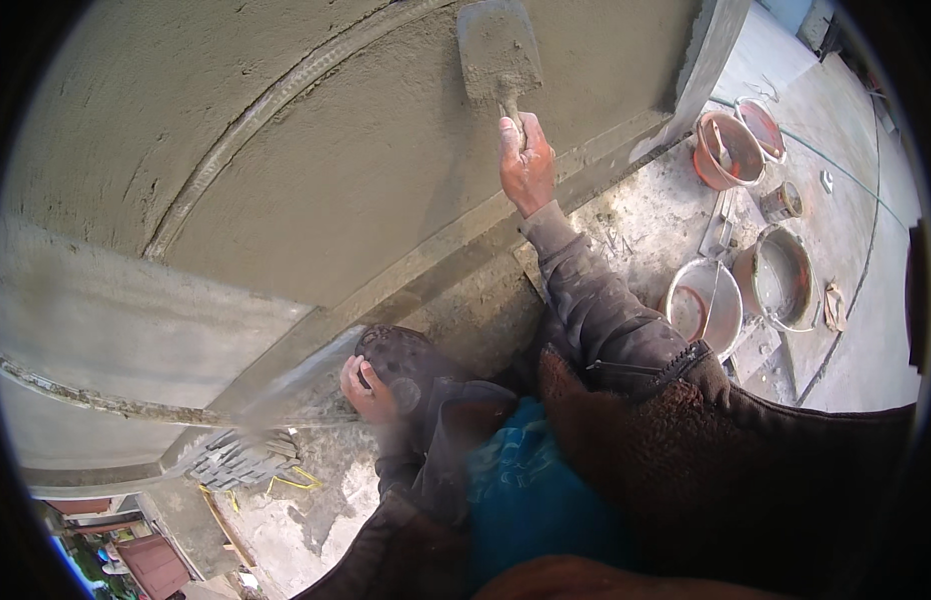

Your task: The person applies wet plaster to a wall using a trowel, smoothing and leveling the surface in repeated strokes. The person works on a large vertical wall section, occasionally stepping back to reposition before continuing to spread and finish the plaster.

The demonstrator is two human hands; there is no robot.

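Observation:
My right hand (529, 172) is wrapped round the short handle of a mortar-smeared trowel (499, 55). The trowel's broad blade points away from me and lies against or just over a wall (386, 190) coated in wet grey-brown plaster; which of the two I cannot tell. A narrow raised strip (256, 118) runs through the plaster to the left of the blade. Low down beside my dark-clothed knee (398, 350), my left hand (370, 393) has its fingers curled in. A small dark patch shows between those fingers, and what they hold, if anything, I cannot make out.
On the right, a reddish bucket (721, 172), a mortar-stained bucket (704, 305) and other buckets stand on the stained floor by a tin can (783, 203). A green hose (836, 158) trails past them. Grey slabs (236, 460) are stacked at lower left.

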